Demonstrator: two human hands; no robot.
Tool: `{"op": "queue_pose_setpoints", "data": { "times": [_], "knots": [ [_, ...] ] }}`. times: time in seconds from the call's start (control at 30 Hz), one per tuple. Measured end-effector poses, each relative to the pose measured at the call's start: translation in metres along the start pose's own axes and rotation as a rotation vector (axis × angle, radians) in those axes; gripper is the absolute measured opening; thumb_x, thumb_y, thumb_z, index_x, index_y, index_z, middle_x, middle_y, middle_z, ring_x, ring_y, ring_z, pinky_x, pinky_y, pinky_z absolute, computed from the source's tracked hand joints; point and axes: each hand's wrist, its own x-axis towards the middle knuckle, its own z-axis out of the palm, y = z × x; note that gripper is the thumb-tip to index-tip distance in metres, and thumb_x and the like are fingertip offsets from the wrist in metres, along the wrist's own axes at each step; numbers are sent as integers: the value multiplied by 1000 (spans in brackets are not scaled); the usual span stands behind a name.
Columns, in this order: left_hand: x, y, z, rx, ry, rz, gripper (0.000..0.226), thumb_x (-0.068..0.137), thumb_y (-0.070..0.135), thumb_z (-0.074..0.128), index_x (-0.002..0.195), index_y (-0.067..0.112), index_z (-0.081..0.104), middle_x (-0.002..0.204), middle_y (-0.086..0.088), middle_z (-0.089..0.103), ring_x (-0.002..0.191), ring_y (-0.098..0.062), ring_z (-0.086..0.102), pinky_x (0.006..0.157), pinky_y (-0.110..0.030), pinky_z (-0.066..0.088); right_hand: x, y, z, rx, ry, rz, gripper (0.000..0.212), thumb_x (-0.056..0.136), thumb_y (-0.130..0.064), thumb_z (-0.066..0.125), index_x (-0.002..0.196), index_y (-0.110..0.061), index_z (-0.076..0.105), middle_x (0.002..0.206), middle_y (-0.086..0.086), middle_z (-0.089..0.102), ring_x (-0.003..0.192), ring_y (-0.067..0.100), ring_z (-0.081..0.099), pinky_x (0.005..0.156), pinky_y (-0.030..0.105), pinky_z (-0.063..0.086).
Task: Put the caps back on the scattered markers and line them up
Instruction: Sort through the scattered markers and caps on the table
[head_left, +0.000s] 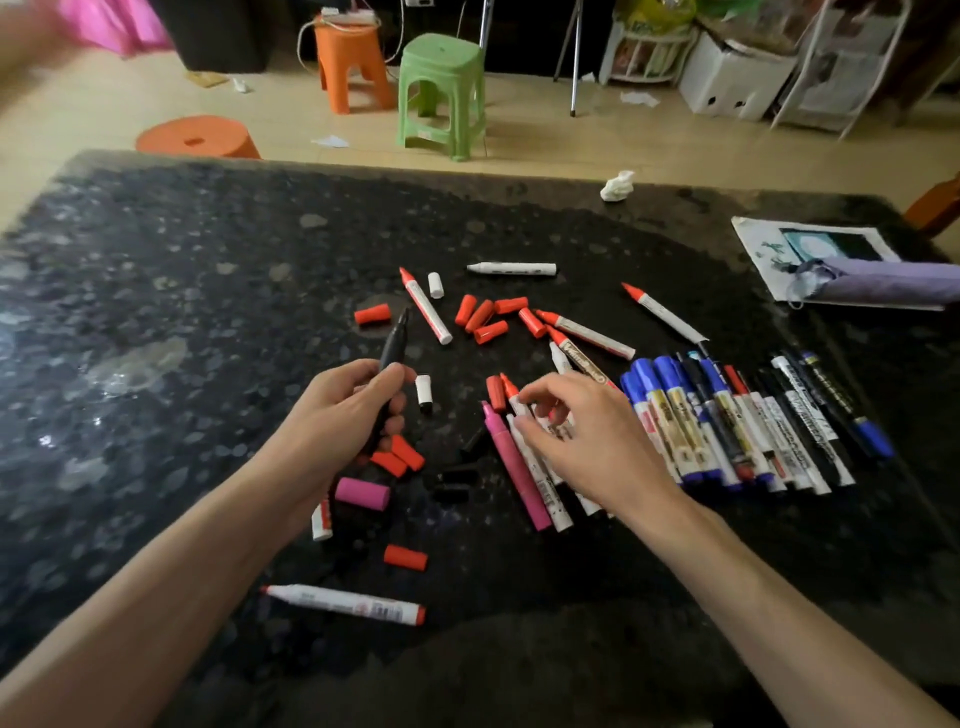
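Your left hand (343, 410) is clenching a slim black uncapped marker (393, 345), tip poking up beyond your thumb; your right hand (582, 436) is curling over red-tipped white markers (514, 400), grasp unclear.

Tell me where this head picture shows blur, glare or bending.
Head view: the far edge of the glossy black speckled stone table bows from the wide lens; pale glare lies on its left part; the pink shape at top left is smeared; the left hand and the slim black marker it holds look sharp.
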Motion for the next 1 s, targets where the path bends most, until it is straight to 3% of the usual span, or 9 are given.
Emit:
{"op": "queue_pose_setpoints", "data": {
  "times": [0.1,0.17,0.3,0.43,0.6,0.7,0.93,1.0],
  "knots": [
    [0,2,-2,2,28,-3,20,106,25,53,105,9,66,69,5,49,58,-13,43,55,-28,28,-8,-7,17,-52,-63,-70,21,92,-44,72,109,-33,68,99,-15,59,96,4,54,84,26,46],
    [-1,4,-2,9,35,-8,18,103,26,58,107,10,64,70,4,48,57,-13,42,54,-28,28,-15,-8,22,-63,-96,-89,32,91,-44,75,120,-35,64,106,-17,54,103,3,49,86,23,42],
    [-4,7,0,44,12,-25,20,104,29,56,108,11,63,73,3,48,55,-11,43,46,-23,32,-21,-16,32,-163,-110,-241,48,95,-28,70,140,-39,58,123,-9,51,115,12,47,95,30,48],
    [-10,10,2,61,-23,-24,27,108,30,47,113,9,65,76,-1,46,57,-11,40,44,-17,36,-14,-15,43,-296,-30,-351,36,90,-17,75,123,-30,72,123,1,58,116,25,52,89,43,54],
    [-11,14,-4,150,-66,-13,33,109,37,45,109,16,72,75,0,48,57,-9,40,45,-15,34,-6,-10,37,-242,18,-425,8,90,-19,78,98,-21,76,112,-1,61,108,20,53,84,38,53],
    [-7,15,-9,169,-60,-9,34,108,38,47,107,17,73,75,0,50,59,-9,42,45,-16,35,-2,-5,28,-158,9,-371,18,87,-32,80,103,-24,76,110,-5,59,105,14,50,88,31,49],
    [-5,20,-26,246,-2,37,31,108,36,49,104,19,75,75,3,53,64,-10,48,54,-18,39,-4,-5,31,-214,-96,-417,39,86,-34,79,124,-34,71,127,-4,56,125,21,47,99,36,48],
    [-4,19,-29,291,7,25,29,106,37,51,103,23,77,75,4,56,67,-10,50,58,-17,41,-5,-6,35,-240,-110,-456,36,87,-36,78,122,-35,72,132,-2,56,129,24,47,97,39,47]
  ]
}}
